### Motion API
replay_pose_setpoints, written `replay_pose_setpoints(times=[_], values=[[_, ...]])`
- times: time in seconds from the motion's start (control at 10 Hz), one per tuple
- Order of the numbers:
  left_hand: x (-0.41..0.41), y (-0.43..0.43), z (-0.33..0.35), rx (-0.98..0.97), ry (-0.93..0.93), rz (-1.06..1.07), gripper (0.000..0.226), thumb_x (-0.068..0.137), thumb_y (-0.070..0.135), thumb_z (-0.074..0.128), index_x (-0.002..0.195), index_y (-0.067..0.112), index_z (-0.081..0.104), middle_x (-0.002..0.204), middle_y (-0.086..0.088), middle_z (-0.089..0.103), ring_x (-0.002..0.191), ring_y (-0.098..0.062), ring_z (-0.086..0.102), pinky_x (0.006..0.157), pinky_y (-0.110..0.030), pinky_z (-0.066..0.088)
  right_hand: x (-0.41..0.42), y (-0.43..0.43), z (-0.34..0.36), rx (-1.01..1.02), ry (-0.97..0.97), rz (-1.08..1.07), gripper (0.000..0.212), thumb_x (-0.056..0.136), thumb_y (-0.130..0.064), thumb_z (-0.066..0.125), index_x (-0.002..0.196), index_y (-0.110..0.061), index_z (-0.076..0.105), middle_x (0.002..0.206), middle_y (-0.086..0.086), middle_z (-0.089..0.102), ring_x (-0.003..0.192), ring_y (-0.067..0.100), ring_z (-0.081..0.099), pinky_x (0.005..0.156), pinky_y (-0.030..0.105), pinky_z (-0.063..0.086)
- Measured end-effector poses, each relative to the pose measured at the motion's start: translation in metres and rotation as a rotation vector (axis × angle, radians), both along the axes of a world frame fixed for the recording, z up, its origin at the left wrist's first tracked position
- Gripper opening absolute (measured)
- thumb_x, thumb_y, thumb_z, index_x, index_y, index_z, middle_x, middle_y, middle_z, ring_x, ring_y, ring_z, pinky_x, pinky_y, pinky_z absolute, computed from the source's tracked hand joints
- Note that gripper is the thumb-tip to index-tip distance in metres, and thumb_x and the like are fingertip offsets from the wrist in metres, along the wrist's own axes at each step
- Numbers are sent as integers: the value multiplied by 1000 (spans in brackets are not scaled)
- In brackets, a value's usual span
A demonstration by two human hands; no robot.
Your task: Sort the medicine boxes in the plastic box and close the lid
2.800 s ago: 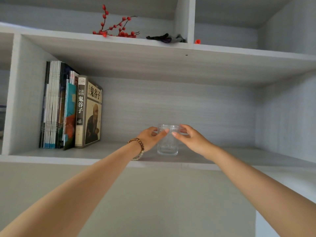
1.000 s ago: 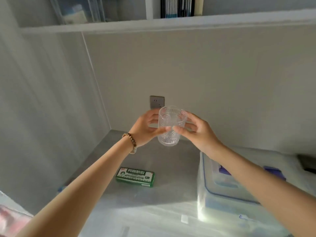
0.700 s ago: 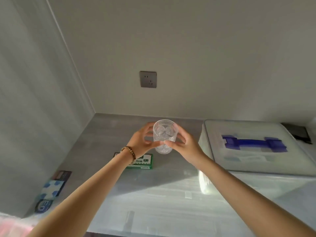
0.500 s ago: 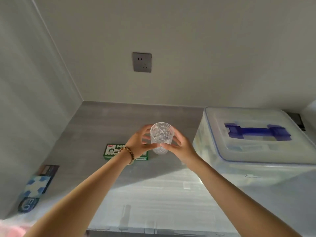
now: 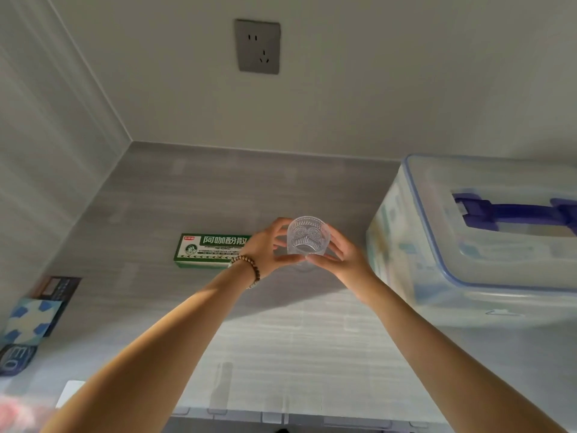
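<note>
Found left hand (image 5: pixel 265 249) and right hand (image 5: pixel 343 256) clasping glass (image 5: pixel 307 235), centre frame. Noted green medicine box (image 5: pixel 207 250) loose on counter (image 5: pixel 187 195) just left of them, further boxes (image 5: pixel 34 317) at lower left. Noted lid (image 5: pixel 499 270) sitting on plastic box (image 5: pixel 402 254), right. Judged sorting not begun.

glass (image 5: pixel 307 235) between left hand (image 5: pixel 265 246) and right hand (image 5: pixel 342 254), medicine box (image 5: pixel 206 250) on counter (image 5: pixel 187 195) left of them; plastic box (image 5: pixel 468 245) right, socket (image 5: pixel 257 46) on wall behind
</note>
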State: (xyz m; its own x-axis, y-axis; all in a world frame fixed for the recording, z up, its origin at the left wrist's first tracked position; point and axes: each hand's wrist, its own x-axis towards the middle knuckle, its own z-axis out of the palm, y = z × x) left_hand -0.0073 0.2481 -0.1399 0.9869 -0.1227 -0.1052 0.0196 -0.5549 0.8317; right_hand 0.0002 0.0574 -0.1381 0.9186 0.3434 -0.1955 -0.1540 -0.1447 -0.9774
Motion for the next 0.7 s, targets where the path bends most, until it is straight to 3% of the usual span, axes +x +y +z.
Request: replay_pose_setpoints(times=[0.2,0.4,0.6,0.7], values=[[-1,-3,-4,19,14,1,75,64,37,79,128,25,40,128,2,57,103,-12,61,93,-33,49,1,0,-12,47,12,-14,69,73,0,75,135,-14,45,129,-7,57,120,0,51,86,8,45],[-4,-4,-3,60,20,-11,78,66,36,77,131,23,37,132,-1,53,109,-15,58,94,-33,49,0,2,-17,29,20,-29,69,71,-1,77,130,-21,46,124,-17,55,116,-7,49,89,9,45],[-8,2,3,202,40,-64,86,68,48,72,137,29,26,136,5,48,118,-14,51,100,-34,41,0,0,-2,-60,44,2,72,72,-6,78,134,-15,43,136,-2,51,128,12,44,104,29,37],[-14,10,14,405,50,-92,92,70,52,68,142,27,17,143,2,41,127,-18,43,103,-37,39,-8,-2,15,-150,31,-60,72,75,-11,76,137,-14,39,144,3,42,134,17,38,108,31,34]])
